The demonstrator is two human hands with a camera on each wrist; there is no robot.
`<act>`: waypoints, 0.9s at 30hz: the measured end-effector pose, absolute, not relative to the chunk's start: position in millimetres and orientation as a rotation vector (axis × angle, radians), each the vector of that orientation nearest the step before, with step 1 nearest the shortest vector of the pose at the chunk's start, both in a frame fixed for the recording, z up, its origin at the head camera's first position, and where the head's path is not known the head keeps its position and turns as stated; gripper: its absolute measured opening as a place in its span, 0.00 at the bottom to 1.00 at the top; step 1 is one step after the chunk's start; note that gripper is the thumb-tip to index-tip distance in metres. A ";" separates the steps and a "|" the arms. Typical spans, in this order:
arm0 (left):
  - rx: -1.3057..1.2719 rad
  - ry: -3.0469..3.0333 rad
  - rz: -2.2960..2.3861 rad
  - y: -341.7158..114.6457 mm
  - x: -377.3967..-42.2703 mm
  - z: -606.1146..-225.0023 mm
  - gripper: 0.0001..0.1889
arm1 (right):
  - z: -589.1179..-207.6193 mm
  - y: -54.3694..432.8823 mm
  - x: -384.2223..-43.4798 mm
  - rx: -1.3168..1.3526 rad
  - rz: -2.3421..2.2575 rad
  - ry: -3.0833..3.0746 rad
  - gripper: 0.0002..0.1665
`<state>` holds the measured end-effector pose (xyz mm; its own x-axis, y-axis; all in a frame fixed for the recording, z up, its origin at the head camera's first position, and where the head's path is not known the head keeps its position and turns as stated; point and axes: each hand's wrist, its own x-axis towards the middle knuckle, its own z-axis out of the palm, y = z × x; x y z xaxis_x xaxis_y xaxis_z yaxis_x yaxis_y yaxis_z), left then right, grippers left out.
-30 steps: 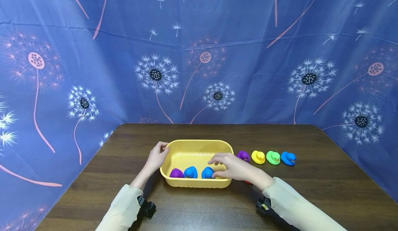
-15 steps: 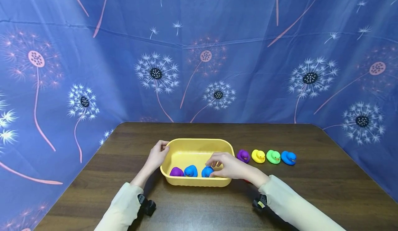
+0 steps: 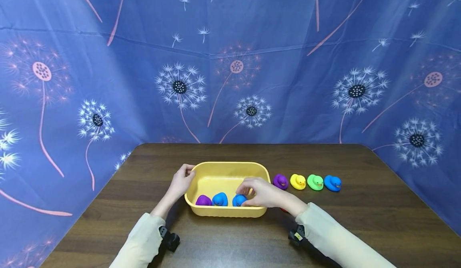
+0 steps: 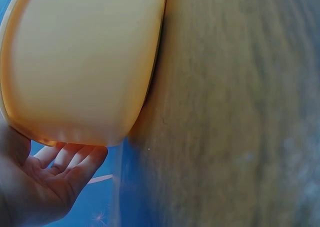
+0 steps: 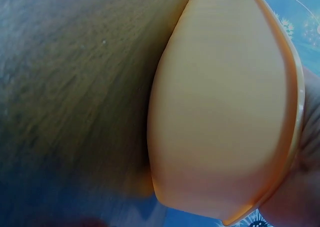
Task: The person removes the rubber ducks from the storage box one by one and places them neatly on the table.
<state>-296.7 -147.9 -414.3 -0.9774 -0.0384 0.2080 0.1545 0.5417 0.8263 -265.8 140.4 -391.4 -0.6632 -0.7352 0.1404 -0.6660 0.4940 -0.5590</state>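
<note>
A yellow plastic basin [image 3: 227, 211] stands on the table, its front wall filling much of both wrist views. My left hand [image 3: 181, 181] grips its left end, the fingers [image 4: 82, 167] against the outside of the wall. Over the right end reaches my right hand [image 3: 263, 194], pinching a blue rubber duck [image 3: 238, 200] inside the basin between thumb and fingers. Left of that duck, along the front wall, sit another blue rubber duck [image 3: 220, 199] and a purple rubber duck [image 3: 203, 200]. The right fingertips are hidden behind the basin wall in the right wrist view.
Right of the basin, a row on the wooden table [image 3: 230, 244] holds a purple duck [image 3: 280, 181], a yellow duck [image 3: 298, 182], a green duck [image 3: 315, 182] and a blue duck [image 3: 332, 183]. Something red [image 3: 284, 210] peeks out by my right forearm. A blue dandelion-print cloth [image 3: 230, 99] hangs behind.
My right hand has moved slightly left and its fingers have closed on the blue duck in the basin. The left hand stays at the basin's left end.
</note>
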 end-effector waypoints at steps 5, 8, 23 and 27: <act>-0.090 -2.567 -1.420 -148.0 -297.0 -416.5 0.12 | -391.7 140.2 -265.9 -1.224 -0.882 2.612 0.14; -0.092 -2.564 -1.425 -148.5 -297.3 -416.6 0.12 | -391.6 140.1 -265.6 -1.221 -0.877 2.621 0.17; -0.097 -2.582 -1.421 -149.0 -293.2 -412.4 0.12 | -392.4 139.5 -266.4 -1.244 -0.841 2.617 0.17; -0.099 -2.583 -1.423 -149.0 -293.1 -412.1 0.12 | -391.5 139.8 -266.2 -1.215 -0.836 2.624 0.20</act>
